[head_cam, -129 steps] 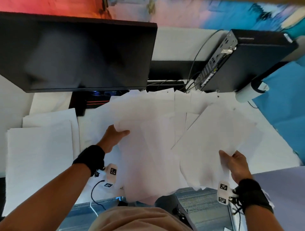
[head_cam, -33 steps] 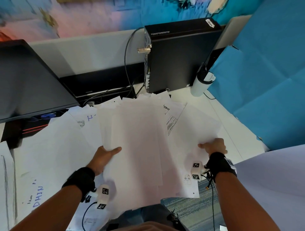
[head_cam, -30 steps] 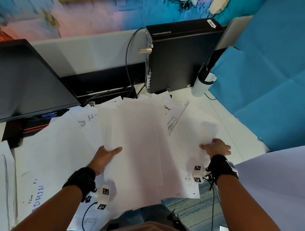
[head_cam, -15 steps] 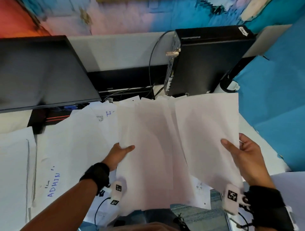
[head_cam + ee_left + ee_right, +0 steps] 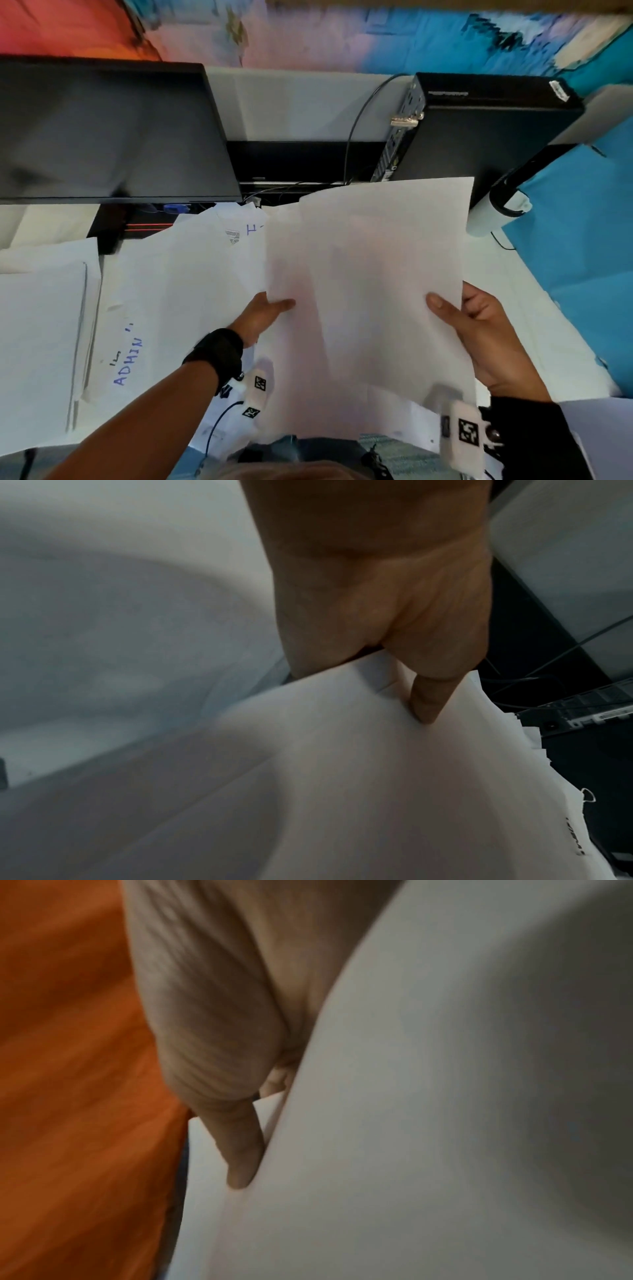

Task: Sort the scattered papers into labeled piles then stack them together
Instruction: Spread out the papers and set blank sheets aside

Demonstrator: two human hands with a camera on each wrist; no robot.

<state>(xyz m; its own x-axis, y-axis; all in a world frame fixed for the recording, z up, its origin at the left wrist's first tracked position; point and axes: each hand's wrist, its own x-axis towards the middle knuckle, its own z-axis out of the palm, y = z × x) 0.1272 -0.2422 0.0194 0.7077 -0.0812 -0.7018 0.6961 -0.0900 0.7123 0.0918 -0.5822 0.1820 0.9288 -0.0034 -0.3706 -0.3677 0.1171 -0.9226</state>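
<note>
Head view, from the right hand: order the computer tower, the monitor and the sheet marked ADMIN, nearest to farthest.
From the right hand:
1. Computer tower, behind the hand, at the desk's back right.
2. ADMIN sheet, across to the left, flat on the desk.
3. Monitor, at the far back left.

Left wrist: black band [image 5: 215, 354], white tagged module [image 5: 255, 394], dark cable [image 5: 219, 419] | Right wrist: black band [image 5: 527, 435], white tagged module [image 5: 464, 435]
</note>
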